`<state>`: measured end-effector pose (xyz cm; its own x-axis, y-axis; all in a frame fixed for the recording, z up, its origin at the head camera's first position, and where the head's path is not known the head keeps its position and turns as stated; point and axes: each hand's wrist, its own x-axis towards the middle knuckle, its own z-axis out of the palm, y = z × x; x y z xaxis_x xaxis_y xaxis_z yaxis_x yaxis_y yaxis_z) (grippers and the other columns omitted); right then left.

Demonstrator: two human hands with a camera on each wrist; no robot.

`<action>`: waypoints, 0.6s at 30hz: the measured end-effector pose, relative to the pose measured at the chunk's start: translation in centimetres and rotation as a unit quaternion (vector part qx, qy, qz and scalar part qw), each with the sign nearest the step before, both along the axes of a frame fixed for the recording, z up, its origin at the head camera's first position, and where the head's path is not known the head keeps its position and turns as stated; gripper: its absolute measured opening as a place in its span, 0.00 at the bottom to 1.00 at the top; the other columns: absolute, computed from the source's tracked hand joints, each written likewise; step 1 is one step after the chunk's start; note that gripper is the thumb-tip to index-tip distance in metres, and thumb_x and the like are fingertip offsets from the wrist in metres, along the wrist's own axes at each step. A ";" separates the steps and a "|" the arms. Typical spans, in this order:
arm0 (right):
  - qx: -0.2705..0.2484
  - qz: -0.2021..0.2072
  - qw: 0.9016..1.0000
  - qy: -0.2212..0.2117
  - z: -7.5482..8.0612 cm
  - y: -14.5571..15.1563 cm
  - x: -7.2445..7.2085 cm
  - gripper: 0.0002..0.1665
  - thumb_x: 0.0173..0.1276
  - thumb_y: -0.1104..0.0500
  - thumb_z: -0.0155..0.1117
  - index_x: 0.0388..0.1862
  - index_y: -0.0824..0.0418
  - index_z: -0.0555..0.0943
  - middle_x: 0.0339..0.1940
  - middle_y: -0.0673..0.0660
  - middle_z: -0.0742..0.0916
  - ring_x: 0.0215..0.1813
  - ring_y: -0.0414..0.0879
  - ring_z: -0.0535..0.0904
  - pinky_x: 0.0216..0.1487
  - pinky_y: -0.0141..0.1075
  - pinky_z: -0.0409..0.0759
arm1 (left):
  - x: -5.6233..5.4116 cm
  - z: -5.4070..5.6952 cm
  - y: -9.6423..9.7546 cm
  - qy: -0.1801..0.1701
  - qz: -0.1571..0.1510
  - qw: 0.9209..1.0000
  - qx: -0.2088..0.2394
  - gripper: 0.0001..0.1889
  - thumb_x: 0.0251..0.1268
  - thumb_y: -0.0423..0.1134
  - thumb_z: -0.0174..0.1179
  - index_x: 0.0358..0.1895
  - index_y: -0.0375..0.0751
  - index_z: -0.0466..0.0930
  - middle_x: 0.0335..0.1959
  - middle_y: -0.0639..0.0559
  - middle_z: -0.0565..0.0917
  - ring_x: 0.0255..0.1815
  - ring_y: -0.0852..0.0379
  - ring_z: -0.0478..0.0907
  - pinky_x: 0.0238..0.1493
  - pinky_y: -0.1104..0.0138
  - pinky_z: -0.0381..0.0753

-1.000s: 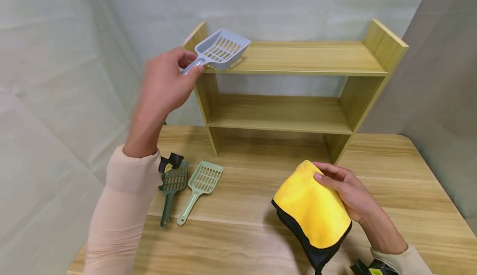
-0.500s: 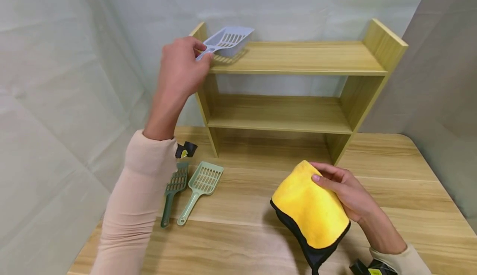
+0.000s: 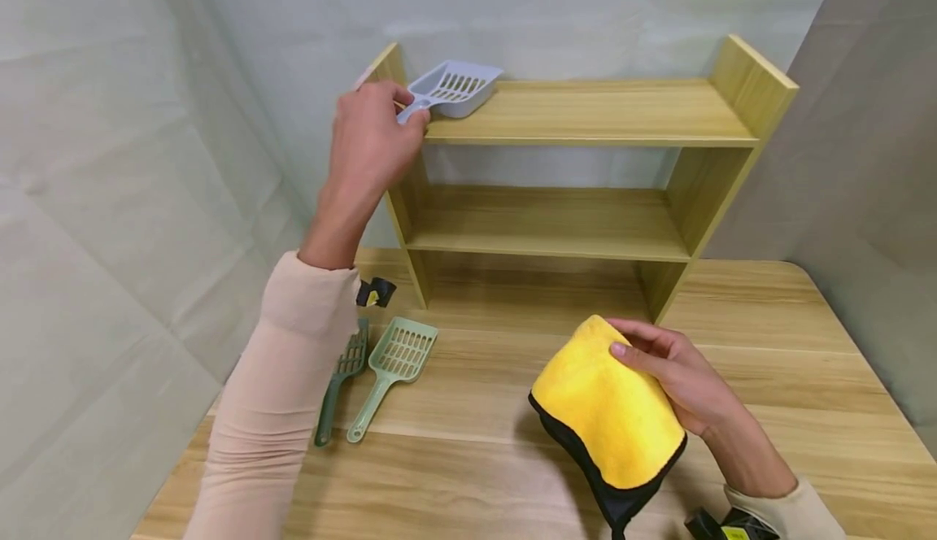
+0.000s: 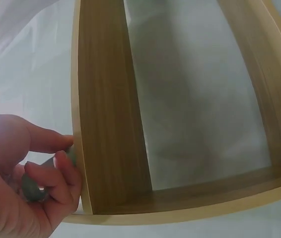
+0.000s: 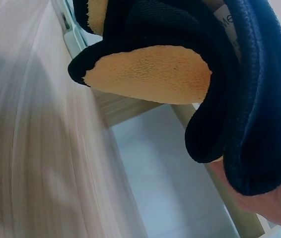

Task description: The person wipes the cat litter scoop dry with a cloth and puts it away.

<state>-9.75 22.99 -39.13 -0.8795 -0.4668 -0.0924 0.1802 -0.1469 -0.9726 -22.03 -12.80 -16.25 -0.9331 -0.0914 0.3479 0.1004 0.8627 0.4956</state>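
Note:
My left hand (image 3: 375, 137) pinches the handle of a pale blue-grey slotted litter scoop (image 3: 457, 89) at the left end of the shelf's top board. The scoop's head sits on or just over that board; I cannot tell which. In the left wrist view, the fingers (image 4: 63, 178) hold the handle (image 4: 34, 188) beside the wooden side edge. Lower right, my right hand (image 3: 684, 377) grips a folded yellow cloth (image 3: 611, 402) with a black border, held above the table. The right wrist view shows the cloth's dark underside (image 5: 264, 99), which hides most of that hand.
A wooden shelf unit (image 3: 556, 223) stands at the back of the wooden table (image 3: 468, 475). A light green scoop (image 3: 403, 350) lies on the table at left. Beside it a dark green scoop (image 3: 331, 410) is partly hidden by my left sleeve (image 3: 281, 377).
My left hand has moved right with the blue-grey scoop, and the scoop's head has come down towards the top board. The right hand and the yellow cloth have hardly moved.

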 end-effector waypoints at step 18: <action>0.015 -0.015 1.000 0.011 0.6 0.5 0.2 0.21 0.85 0.63 0.56 0.70 0.49 0.83 0.51 0.51 0.90 0.45 0.48 0.92 0.45 0.42 0.92 | 5.4 -2.4 -2.8 0.094 0.002 0.995 0.032 0.25 0.77 0.49 0.64 0.69 0.38 0.81 0.56 0.41 0.89 0.42 0.43 0.83 0.45 0.59 0.75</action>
